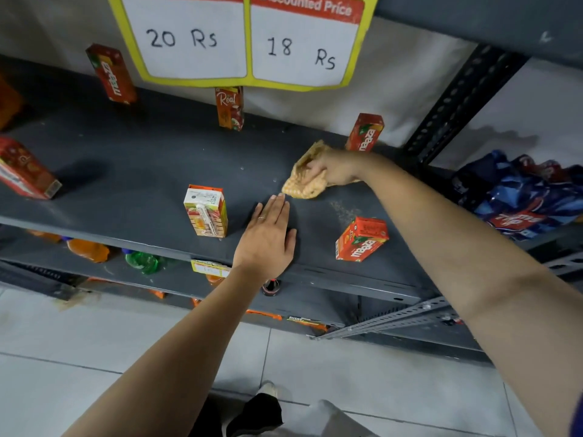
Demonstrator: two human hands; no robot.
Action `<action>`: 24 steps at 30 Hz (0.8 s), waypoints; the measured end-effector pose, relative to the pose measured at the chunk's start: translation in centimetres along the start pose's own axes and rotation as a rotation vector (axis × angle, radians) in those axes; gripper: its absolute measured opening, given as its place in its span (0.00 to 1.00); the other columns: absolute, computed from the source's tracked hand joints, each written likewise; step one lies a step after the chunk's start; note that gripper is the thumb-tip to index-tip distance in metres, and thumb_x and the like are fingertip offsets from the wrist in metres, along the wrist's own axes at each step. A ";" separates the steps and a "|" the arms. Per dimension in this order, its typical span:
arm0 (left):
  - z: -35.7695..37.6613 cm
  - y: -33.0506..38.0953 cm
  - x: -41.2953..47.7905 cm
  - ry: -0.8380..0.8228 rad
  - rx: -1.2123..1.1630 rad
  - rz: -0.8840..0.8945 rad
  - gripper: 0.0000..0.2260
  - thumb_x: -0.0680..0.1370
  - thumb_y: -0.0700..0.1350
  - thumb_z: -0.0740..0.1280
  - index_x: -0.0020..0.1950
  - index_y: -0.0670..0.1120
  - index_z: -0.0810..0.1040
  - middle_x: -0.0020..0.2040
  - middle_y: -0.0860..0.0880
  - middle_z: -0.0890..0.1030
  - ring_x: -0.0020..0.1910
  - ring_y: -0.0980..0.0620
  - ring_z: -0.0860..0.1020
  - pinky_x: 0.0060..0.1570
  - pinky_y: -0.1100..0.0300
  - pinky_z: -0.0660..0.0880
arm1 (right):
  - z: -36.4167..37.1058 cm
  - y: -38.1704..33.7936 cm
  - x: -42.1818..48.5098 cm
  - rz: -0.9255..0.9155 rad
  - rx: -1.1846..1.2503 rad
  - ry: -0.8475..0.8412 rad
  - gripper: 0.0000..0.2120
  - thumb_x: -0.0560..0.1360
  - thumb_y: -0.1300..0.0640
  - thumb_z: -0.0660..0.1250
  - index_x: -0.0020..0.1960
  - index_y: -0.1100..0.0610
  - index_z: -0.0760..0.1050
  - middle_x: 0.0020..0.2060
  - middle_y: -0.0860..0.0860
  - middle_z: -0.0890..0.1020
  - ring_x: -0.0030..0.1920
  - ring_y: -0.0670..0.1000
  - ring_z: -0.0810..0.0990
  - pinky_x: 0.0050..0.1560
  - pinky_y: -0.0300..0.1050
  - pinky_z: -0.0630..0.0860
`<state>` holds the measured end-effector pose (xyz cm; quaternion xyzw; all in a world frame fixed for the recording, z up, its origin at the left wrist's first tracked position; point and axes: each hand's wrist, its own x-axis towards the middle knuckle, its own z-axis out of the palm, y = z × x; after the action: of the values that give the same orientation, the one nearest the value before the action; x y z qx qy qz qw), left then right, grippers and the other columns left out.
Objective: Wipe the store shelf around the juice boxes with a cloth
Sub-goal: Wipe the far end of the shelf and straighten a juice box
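A dark grey shelf carries several small juice boxes, spaced apart. My right hand presses a yellow-brown cloth flat on the shelf, right of centre, just in front of a red Maaza box at the back. My left hand lies flat and open on the shelf near the front edge, fingertips almost touching the cloth. A box with a straw stands to its left, and a red Maaza box stands to its right. A Real box stands at the back.
Another Maaza box stands at the back left and a red box at the far left. Price cards hang above. Crumbs lie near the front Maaza box. Blue packs sit right of the upright. Bottles fill the lower shelf.
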<state>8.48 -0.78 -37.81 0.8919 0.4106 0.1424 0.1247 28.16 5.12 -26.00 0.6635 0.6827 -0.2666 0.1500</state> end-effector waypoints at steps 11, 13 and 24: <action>-0.1 0.0 0.0 -0.023 0.001 -0.006 0.26 0.82 0.51 0.51 0.77 0.40 0.53 0.79 0.45 0.53 0.78 0.50 0.49 0.76 0.54 0.44 | 0.8 6.7 -8.2 0.261 0.631 0.366 0.13 0.77 0.65 0.63 0.55 0.52 0.82 0.53 0.51 0.82 0.55 0.53 0.78 0.60 0.48 0.74; -0.1 0.0 0.0 -0.027 -0.002 -0.009 0.26 0.82 0.51 0.50 0.77 0.40 0.53 0.79 0.45 0.53 0.78 0.50 0.49 0.76 0.55 0.44 | -0.9 7.2 -8.4 0.309 0.667 0.569 0.15 0.76 0.66 0.62 0.60 0.57 0.79 0.56 0.51 0.80 0.53 0.51 0.77 0.55 0.43 0.73; -0.1 0.1 -0.1 -0.002 -0.014 0.003 0.25 0.82 0.50 0.52 0.76 0.39 0.58 0.78 0.43 0.57 0.77 0.49 0.54 0.76 0.54 0.45 | 4.3 6.0 -4.5 0.364 0.379 0.288 0.21 0.80 0.59 0.55 0.73 0.52 0.64 0.75 0.50 0.63 0.74 0.55 0.61 0.71 0.43 0.56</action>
<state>8.48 -0.86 -37.74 0.8918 0.4081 0.1447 0.1311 33.82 -1.14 -27.95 0.8222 0.5049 -0.2610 -0.0296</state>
